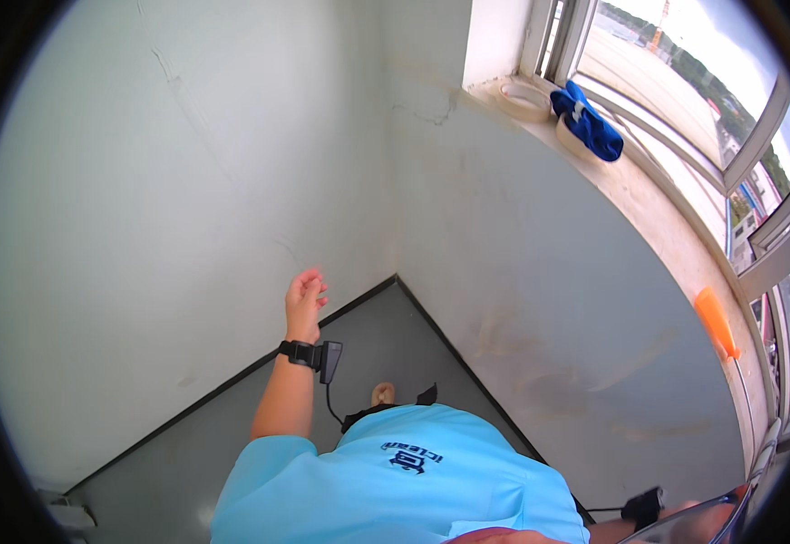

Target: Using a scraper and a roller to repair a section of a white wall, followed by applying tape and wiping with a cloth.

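Note:
My left hand (306,290) hangs in front of the pale wall, its fingers loosely bent and a little apart, with nothing seen in them. A black strap with a small box (310,354) sits round that wrist. At the lower right edge, my right hand (696,519) shows only in part behind a clear curved lens; its fingers cannot be made out. Nearest to it on the sill lies a long thin-shafted tool with an orange handle (716,323), like a screwdriver. Farther along the sill, a bundled blue cloth or glove (592,125) rests on a pale roll (574,140).
A roll of tape (523,102) lies in the sill's far corner. The window sill (653,218) curves along the right beneath framed windows (757,150). Two pale walls meet ahead above a grey floor (386,331) with dark skirting. A white object (73,516) stands at the lower left.

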{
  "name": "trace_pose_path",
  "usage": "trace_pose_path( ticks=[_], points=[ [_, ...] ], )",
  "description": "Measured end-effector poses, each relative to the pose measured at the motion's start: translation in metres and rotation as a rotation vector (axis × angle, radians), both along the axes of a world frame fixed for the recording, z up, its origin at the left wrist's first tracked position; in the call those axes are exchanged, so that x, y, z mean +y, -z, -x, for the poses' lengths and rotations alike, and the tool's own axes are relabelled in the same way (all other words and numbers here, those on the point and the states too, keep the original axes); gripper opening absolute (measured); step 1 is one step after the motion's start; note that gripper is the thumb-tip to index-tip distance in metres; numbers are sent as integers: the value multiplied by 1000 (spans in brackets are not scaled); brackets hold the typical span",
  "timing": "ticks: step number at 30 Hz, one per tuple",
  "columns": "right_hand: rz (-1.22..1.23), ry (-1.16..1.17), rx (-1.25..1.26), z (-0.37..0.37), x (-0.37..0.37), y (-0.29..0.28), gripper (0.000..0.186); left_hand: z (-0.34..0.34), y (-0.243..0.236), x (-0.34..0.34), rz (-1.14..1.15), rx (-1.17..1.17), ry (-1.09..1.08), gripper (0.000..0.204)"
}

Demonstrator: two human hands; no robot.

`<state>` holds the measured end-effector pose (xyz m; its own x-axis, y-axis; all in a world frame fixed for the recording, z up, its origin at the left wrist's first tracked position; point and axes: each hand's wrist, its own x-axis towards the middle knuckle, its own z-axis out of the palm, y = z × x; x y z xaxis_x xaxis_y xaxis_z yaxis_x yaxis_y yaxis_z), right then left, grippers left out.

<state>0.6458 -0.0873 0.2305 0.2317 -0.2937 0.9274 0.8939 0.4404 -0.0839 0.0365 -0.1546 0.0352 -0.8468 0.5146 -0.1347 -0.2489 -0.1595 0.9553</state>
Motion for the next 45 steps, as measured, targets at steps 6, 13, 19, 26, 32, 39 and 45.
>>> trace_pose_path(
  ticks=[6,13,19,26,32,39,45],
  points=[
    [375,-665,49,186,63,36,10,89,5,-12,313,647,50,22],
    [1139,-1125,95,369,165,144,19,121,10,-50,473,797,-55,19],
    [1651,-1504,750,460,197,183,26,112,22,-61,498,663,5,17],
    [1569,-1552,1214,508,234,207,21,101,20,-33,571,610,40,17],
    [1504,-1545,1353,522,238,205,16,102,12,18,441,562,216,15],
    [1452,-1367,1495,530,240,200,18,131,-2,81,311,626,452,15],
    [1300,-1219,1502,544,243,202,11,175,-18,127,186,734,608,15]
  ],
)
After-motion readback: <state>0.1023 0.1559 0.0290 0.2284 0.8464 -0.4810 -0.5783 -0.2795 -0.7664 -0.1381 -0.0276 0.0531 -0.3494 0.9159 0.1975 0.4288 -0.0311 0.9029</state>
